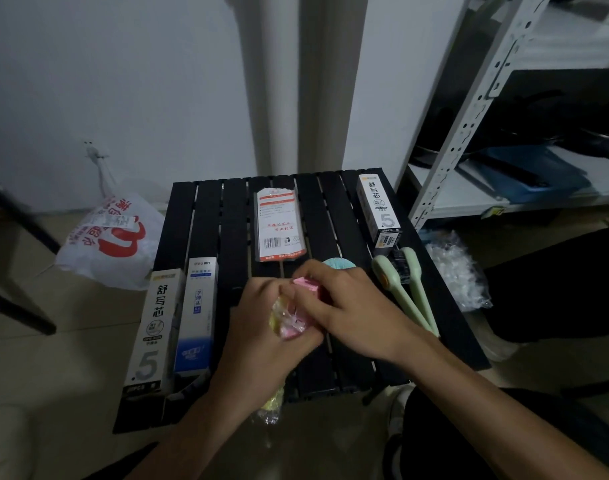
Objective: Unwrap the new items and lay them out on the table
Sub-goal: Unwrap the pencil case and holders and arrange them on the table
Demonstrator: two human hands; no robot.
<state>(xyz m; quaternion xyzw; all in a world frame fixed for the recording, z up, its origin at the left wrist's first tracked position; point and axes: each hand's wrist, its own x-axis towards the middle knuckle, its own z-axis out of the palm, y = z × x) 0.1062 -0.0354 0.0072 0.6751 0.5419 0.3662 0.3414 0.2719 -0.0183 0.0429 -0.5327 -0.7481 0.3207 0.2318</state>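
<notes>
Head: L grip point(258, 330), R grip point(344, 306) hold wrapped pack point(289, 322), lengthwise near-to-far.

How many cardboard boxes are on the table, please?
3: one white box at the near-left edge, a blue-and-white box beside it, a second white box at the far-right corner.

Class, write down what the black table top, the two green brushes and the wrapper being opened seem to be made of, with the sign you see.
Table top: rigid slats with a matt black coating, metal or plastic, unclear. Green brushes: likely moulded plastic, smooth, evenly pale green handles. Wrapper: thin clear plastic film, crinkled and glinting, pink and yellow contents showing through.
</notes>
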